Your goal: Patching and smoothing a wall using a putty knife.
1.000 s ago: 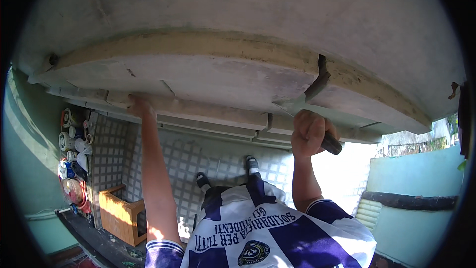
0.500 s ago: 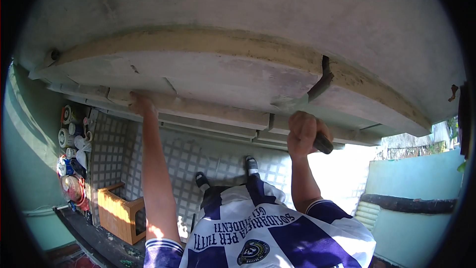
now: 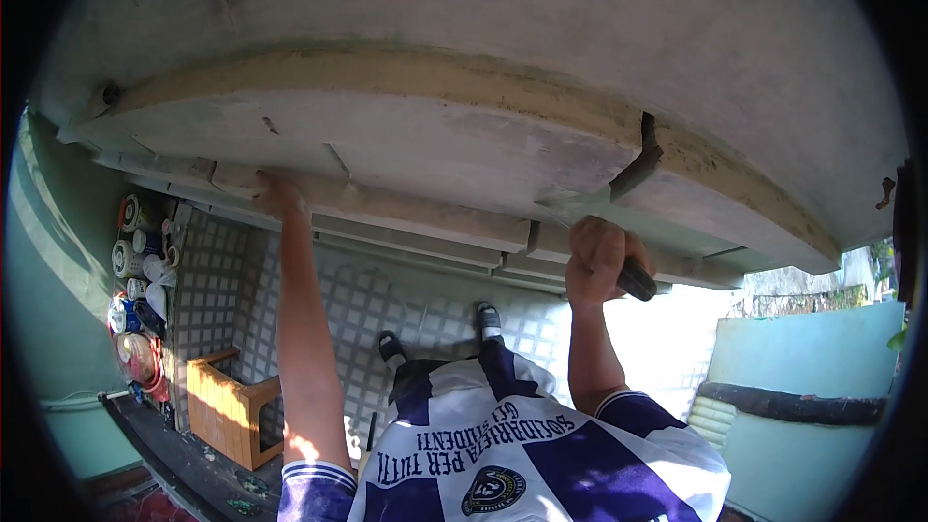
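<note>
Overhead, my right hand is wrapped round the dark handle of a scraper. Its thin blade points up and left against the pale surface of the stepped ceiling moulding; the fist hides where blade and handle join. Out to the left, my raised left hand grips the edge of a lower ledge of the same moulding, its fingertips partly hidden. A dark gap cuts through the moulding above my right hand.
Below lies a tiled floor, with my feet on it. To the left stand a wooden stool and a shelf crowded with tubs and bottles. A dark counter edge runs at lower left; a light green wall stands at right.
My right hand and the scraper have shifted very slightly to the right, and the handle is tilted a little differently. The left hand keeps its place on the ledge.
</note>
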{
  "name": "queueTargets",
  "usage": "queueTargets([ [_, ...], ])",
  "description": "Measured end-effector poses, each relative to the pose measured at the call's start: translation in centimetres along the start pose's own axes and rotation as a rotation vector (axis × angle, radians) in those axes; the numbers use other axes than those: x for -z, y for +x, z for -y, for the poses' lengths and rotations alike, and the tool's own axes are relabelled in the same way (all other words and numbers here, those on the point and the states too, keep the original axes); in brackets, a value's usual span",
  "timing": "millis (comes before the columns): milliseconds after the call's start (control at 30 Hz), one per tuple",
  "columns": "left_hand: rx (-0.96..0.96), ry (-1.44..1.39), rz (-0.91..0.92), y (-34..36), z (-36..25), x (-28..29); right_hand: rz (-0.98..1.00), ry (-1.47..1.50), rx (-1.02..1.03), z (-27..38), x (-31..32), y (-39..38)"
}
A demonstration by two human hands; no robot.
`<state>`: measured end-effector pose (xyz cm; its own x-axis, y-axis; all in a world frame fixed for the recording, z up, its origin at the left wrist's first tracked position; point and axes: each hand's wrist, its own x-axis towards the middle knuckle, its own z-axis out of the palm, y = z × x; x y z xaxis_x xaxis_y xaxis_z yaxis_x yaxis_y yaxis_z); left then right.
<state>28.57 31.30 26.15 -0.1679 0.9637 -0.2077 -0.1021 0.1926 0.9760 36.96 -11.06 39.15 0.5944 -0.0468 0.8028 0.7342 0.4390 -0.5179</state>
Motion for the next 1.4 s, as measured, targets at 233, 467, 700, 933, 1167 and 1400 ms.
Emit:
queueTargets([
  [233, -0.026, 0.004, -0.018, -0.2, 0.4, -0.3, -0.013, -0.035, 0.066, 0.4, -0.3, 0.9],
  [467, -0.063, -0.056, 0.006, 0.5, 0.7, -0.1, -0.115, 0.082, -0.112, -1.5, -0.4, -0.2],
  [700, -0.043, 0.078, -0.025, -0.1, 0.5, -0.2, -0.025, 0.000, -0.044, -0.9, -0.5, 0.0],
  [933, -0.045, 0.053, -0.022, 0.2, 0.7, -0.1, -0.063, 0.073, 0.036, -0.1, -0.2, 0.9],
  [1167, -0.052, 0.034, -0.041, 0.1, 0.6, -0.4, -0.075, 0.064, -0.079, -0.9, -0.6, 0.2],
  [1400, -0.056, 0.091, -0.054, 0.8, 1.1, -0.1, -0.005, 0.069, 0.021, -0.3, -0.2, 0.6],
])
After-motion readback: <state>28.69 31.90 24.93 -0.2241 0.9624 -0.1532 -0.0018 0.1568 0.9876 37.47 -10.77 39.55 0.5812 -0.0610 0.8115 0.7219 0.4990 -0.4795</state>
